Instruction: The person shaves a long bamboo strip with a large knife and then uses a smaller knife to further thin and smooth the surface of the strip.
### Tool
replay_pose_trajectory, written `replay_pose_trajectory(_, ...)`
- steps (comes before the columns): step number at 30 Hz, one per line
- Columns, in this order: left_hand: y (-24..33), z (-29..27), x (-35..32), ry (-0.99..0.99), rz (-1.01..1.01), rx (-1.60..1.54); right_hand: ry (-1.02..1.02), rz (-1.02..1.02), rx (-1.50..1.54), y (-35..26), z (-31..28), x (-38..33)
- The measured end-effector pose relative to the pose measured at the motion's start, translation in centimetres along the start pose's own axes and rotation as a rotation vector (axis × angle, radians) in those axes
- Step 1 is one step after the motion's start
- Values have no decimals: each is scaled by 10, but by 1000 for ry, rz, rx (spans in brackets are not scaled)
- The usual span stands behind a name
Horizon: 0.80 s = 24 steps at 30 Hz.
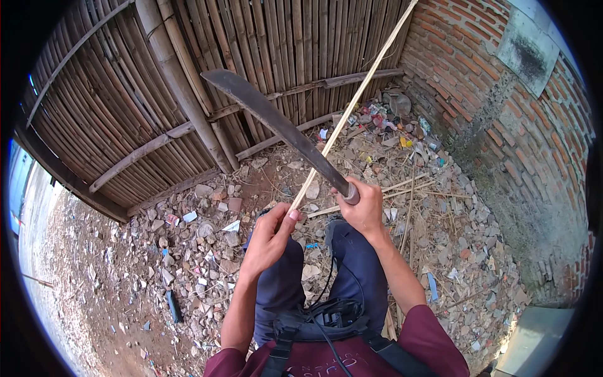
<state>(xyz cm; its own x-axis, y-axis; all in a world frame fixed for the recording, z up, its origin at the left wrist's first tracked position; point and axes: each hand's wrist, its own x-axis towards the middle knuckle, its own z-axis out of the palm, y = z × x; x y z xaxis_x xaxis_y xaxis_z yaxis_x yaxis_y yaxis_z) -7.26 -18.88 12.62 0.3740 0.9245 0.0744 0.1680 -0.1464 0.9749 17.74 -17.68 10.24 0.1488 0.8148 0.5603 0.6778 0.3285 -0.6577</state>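
My right hand (pixel 363 210) is wrapped round the handle of a machete (pixel 276 127). The dark, broad blade points up and to the left, its tip over the bamboo wall. My left hand (pixel 271 239) pinches the near end of a long, pale split bamboo strip (pixel 358 94), thumb on top. From there the strip slants away up and to the right, toward the corner of the walls. The blade crosses over the strip a short way beyond my left hand; whether the two touch I cannot tell.
Ahead stands a bamboo wall (pixel 264 38), with a brick wall (pixel 465 75) to the right. Stones and litter cover the ground (pixel 201 251). Several thin bamboo strips (pixel 408 191) lie beyond my right knee. Black cables (pixel 336 311) rest at my waist.
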Motion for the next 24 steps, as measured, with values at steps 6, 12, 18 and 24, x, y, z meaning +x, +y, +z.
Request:
replay_pose_trajectory(6,12,2,-12,42,76,198,105,-55,-94,-5,-7,5)
replay_pose_trajectory(12,19,12,-19,97,63,258,-64,-231,-247,-6,-1,-3)
replay_pose_trajectory(18,9,18,-27,155,62,345,-59,-110,-263,1,2,3)
replay_pose_trajectory(24,-3,22,-21,246,134,389,-100,-190,-221,-2,4,-1)
